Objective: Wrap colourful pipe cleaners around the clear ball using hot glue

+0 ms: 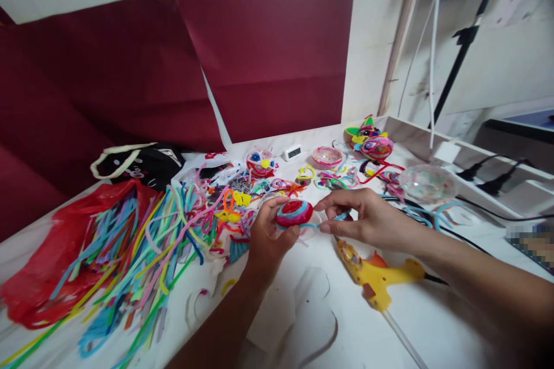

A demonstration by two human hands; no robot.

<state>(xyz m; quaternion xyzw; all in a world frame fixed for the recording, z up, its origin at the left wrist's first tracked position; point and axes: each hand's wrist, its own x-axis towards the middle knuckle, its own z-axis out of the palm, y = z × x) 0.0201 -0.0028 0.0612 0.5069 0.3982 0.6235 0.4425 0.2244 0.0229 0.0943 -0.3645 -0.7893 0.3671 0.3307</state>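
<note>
My left hand (273,230) is closed around a small rounded piece (295,213) wound with red and light blue pipe cleaner, which seems to sit on a clear plastic shell. From its side a light blue pipe cleaner (309,225) runs toward my right hand (352,216). The fingers of that hand pinch the blue strand just right of the wound piece. Below the right hand, a yellow hot glue gun (376,277) lies on the white table (367,340), its nozzle near the fingertips and a glue stick protruding from its back.
Many loose pipe cleaners (160,259) spill from a red plastic bag (47,259) on the left. Behind are a black pouch (141,164), a small digital display (292,153) and a pink-rimmed clear bowl (328,157). A clear dome (428,183) and plugged-in cables (489,176) are at right.
</note>
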